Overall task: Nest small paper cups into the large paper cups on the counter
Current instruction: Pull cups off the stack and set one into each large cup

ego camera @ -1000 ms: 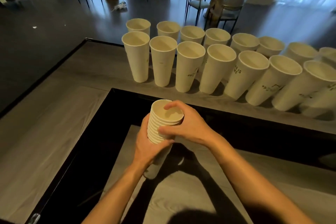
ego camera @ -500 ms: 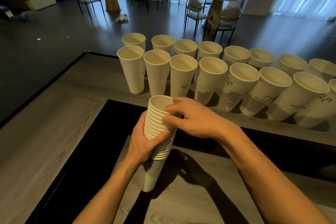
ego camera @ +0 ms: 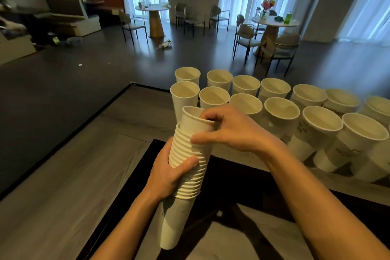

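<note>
My left hand (ego camera: pixel 168 172) grips a tall stack of small white paper cups (ego camera: pixel 185 167), held upright over the dark gap in front of me. My right hand (ego camera: pixel 229 129) pinches the rim of the top small cup (ego camera: pixel 193 120), which stands partly lifted out of the stack and tilted. Behind, several large white paper cups (ego camera: pixel 321 124) stand open side up in two rows on the grey counter (ego camera: pixel 130 124). The nearest large cup (ego camera: pixel 184 93) is just beyond the stack; its lower part is hidden by my hands.
A black recess (ego camera: pixel 242 177) runs between the counter and the lower grey surface (ego camera: pixel 232 238) under my arms. Beyond the counter edge lies a dark floor with round tables (ego camera: pixel 156 19) and chairs (ego camera: pixel 247 36). Bare counter stretches to the left.
The stack has risen and the view has tilted up. My right hand has pulled the top small cup partly out of the stack, where before it only rested on the rim.
</note>
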A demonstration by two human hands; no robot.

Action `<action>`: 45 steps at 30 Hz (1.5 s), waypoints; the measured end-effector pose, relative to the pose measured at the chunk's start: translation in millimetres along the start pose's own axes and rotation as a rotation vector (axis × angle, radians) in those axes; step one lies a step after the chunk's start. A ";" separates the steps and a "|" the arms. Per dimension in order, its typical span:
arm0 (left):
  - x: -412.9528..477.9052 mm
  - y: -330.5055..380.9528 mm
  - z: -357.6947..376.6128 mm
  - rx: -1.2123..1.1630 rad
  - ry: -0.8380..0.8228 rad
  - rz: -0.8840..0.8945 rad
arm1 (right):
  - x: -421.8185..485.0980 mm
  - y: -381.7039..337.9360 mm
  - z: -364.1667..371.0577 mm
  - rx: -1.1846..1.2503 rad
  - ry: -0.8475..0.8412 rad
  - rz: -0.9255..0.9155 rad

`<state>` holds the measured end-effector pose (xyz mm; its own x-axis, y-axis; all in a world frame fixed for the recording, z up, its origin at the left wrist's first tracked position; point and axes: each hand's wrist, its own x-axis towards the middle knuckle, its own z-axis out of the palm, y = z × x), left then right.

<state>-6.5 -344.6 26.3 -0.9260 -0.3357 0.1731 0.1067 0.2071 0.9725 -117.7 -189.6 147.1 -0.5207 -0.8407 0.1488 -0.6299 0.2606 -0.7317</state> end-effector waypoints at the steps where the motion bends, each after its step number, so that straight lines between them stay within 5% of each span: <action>1: 4.7 1.4 -4.3 -0.003 0.000 0.002 | 7.3 -4.2 -5.4 0.006 0.005 0.003; 4: 16.4 5.8 -13.0 -0.007 0.008 0.013 | 28.0 -16.6 -28.4 -0.067 -0.008 -0.036; 11: 41.7 12.8 -30.8 -0.016 0.033 0.001 | 95.1 -38.2 -92.8 -0.054 0.668 -0.206; 15: 47.9 12.1 -37.5 -0.029 0.047 -0.017 | 141.0 -30.0 -101.4 -0.097 0.836 -0.243; 21: 55.4 16.4 -40.1 -0.083 0.059 -0.046 | 179.4 16.2 -81.1 -0.448 0.718 -0.224; 30: 66.6 13.1 -47.3 -0.141 0.040 -0.067 | 202.9 37.9 -70.1 -0.578 0.685 -0.228; 38: 74.5 12.4 -48.3 -0.141 0.034 -0.098 | 226.9 59.1 -49.7 -0.796 0.201 -0.059; 45: 79.3 9.2 -49.9 -0.142 0.046 -0.105 | 233.3 83.6 -32.4 -0.706 -0.081 0.110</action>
<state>-60.9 -415.2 56.7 -0.9175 -0.3910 0.0734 0.0635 0.0381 0.9972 -310.5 -348.5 142.3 -0.5756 -0.8173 0.0285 -0.8128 0.5679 -0.1302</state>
